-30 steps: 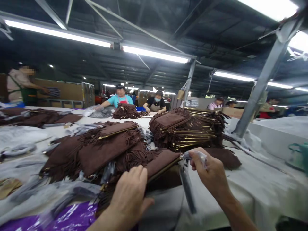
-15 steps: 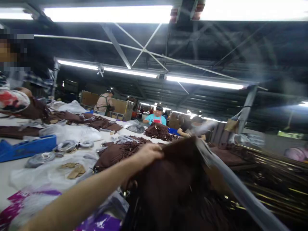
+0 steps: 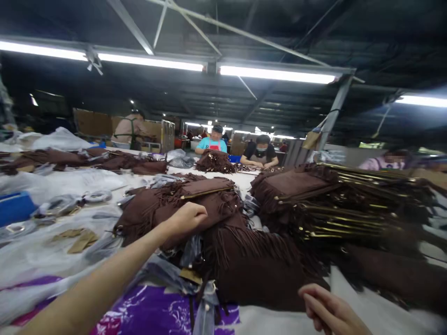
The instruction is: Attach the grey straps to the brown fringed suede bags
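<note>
Here's the near fringed brown pouch (image 3: 265,274), lying flat right in front of me, fringe pointing away. My right hand (image 3: 330,309) is just beside its edge, fingers half-curled and loose, nothing visible in them. My left hand (image 3: 186,218) is over the pouch pile (image 3: 146,209), fingers folded under; whether they grip anything, I can't tell. I'd call this a moment between grips, and a next move calls for a clean pinch on one edge. Bottom frame cuts my right wrist; the zip stack (image 3: 349,204) blurs rightward.
</note>
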The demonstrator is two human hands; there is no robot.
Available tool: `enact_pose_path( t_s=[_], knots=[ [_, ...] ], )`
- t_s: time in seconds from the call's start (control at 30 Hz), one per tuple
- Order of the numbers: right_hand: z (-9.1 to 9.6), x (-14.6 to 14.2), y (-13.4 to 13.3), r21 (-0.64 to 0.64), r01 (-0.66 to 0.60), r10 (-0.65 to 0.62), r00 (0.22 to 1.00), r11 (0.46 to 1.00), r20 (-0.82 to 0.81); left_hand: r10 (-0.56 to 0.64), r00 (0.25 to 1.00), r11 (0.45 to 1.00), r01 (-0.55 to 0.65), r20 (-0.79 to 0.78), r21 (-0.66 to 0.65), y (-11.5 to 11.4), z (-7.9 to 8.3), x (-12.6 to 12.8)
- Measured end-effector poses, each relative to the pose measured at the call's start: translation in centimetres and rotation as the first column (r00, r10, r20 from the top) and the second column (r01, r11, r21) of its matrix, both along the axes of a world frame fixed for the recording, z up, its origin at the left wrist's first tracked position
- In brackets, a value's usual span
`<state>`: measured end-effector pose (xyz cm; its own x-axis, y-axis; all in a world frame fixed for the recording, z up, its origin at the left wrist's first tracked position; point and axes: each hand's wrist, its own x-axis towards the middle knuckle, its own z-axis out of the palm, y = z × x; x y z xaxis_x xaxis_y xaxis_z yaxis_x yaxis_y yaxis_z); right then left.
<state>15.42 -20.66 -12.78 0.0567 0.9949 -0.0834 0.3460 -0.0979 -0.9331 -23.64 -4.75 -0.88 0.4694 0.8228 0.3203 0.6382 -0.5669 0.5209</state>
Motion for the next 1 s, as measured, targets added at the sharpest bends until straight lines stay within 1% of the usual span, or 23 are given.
enact_pose_path(
  t_s=[0.07,0.1,0.13,0.2,0.23,0.27,0.3,0.37,0.43,0.47,0.5,0.53,0.6,0.63,0.7,0.73,0.8,0.87,0.93,0.97,1.0],
  knots=[
    [-0.2,-0.2,-0.3,0.023,0.017,-0.018,0.999,1.0,0.028,-0.107,0.99,0.994,0.108,-0.089,0.007,-0.8,-1.3,3.0],
    [-0.2,-0.3,-0.5,0.041,0.026,-0.028,0.999,0.999,0.042,-0.124,0.979,0.992,0.128,-0.161,0.015,-1.1,-1.8,4.4],
    [-0.3,-0.5,-0.7,0.056,0.036,-0.039,0.998,0.998,0.057,-0.116,0.964,0.992,0.126,-0.241,0.025,-1.2,-2.2,5.6],
    [-0.6,-0.9,-1.1,0.048,0.038,-0.042,0.997,0.998,0.07,-0.052,0.926,0.996,0.076,-0.374,0.048,-1.4,-2.9,7.6],
    [-0.7,-1.2,-1.3,0.035,0.038,-0.04,0.998,0.999,0.057,-0.017,0.914,0.997,0.045,-0.405,0.06,-1.5,-3.2,8.4],
    [-0.8,-1.5,-1.5,0.019,0.043,-0.044,0.999,0.999,0.023,0.005,0.915,0.997,0.026,-0.403,0.072,-1.7,-3.4,9.0],
    [-0.9,-1.9,-1.7,0.002,0.055,-0.055,0.998,0.999,-0.032,0.01,0.922,0.996,0.025,-0.388,0.087,-2.1,-3.5,9.5],
    [-0.8,-2.9,-2.2,-0.05,0.103,-0.11,0.974,0.993,-0.196,-0.018,0.932,0.989,0.069,-0.361,0.129,-3.3,-3.5,10.0],
    [-0.2,-3.7,-2.5,-0.132,0.139,-0.18,0.905,0.981,-0.385,-0.09,0.956,0.975,0.142,-0.278,0.173,-4.7,-2.9,10.2],
    [0.2,-3.9,-2.6,-0.158,0.134,-0.193,0.865,0.978,-0.463,-0.133,0.968,0.968,0.173,-0.212,0.18,-5.4,-2.4,10.2],
    [0.7,-4.0,-2.7,-0.161,0.118,-0.186,0.836,0.98,-0.516,-0.175,0.976,0.965,0.197,-0.13,0.176,-5.9,-1.8,10.1],
    [1.2,-4.0,-2.7,-0.144,0.11,-0.171,0.828,0.983,-0.534,-0.209,0.977,0.963,0.213,-0.041,0.164,-6.3,-1.0,10.0],
    [2.5,-3.6,-2.7,-0.071,0.143,-0.16,0.866,0.987,-0.474,-0.247,0.962,0.964,0.231,0.118,0.131,-6.6,0.7,9.8],
    [3.2,-3.3,-2.7,-0.028,0.188,-0.183,0.89,0.982,-0.419,-0.257,0.948,0.964,0.236,0.188,0.125,-6.5,1.6,9.6],
    [4.4,-2.7,-2.7,0.042,0.275,-0.246,0.91,0.96,-0.333,-0.269,0.908,0.963,0.242,0.321,0.123,-6.0,3.2,9.4],
    [4.9,-2.5,-2.8,0.064,0.286,-0.253,0.916,0.956,-0.311,-0.265,0.882,0.964,0.242,0.39,0.108,-5.7,3.9,9.3],
    [5.9,-2.2,-3.1,0.088,0.246,-0.215,0.938,0.965,-0.271,-0.229,0.803,0.968,0.249,0.55,0.039,-5.3,5.2,9.0],
    [6.5,-2.4,-3.5,0.089,0.164,-0.142,0.967,0.983,-0.21,-0.167,0.676,0.956,0.288,0.718,-0.049,-5.3,6.1,8.9],
    [6.8,-3.1,-3.8,0.085,0.09,-0.075,0.983,0.992,-0.169,-0.081,0.521,0.932,0.342,0.85,-0.121,-5.4,6.7,8.7],
    [6.8,-3.7,-3.9,0.08,0.056,-0.041,0.983,0.995,-0.176,-0.02,0.466,0.921,0.352,0.885,-0.164,-5.5,6.6,8.5],
    [6.7,-4.6,-3.9,0.07,0.024,-0.009,0.979,0.997,-0.206,0.051,0.439,0.913,0.344,0.897,-0.221,-5.5,6.3,8.3]
  ],
)
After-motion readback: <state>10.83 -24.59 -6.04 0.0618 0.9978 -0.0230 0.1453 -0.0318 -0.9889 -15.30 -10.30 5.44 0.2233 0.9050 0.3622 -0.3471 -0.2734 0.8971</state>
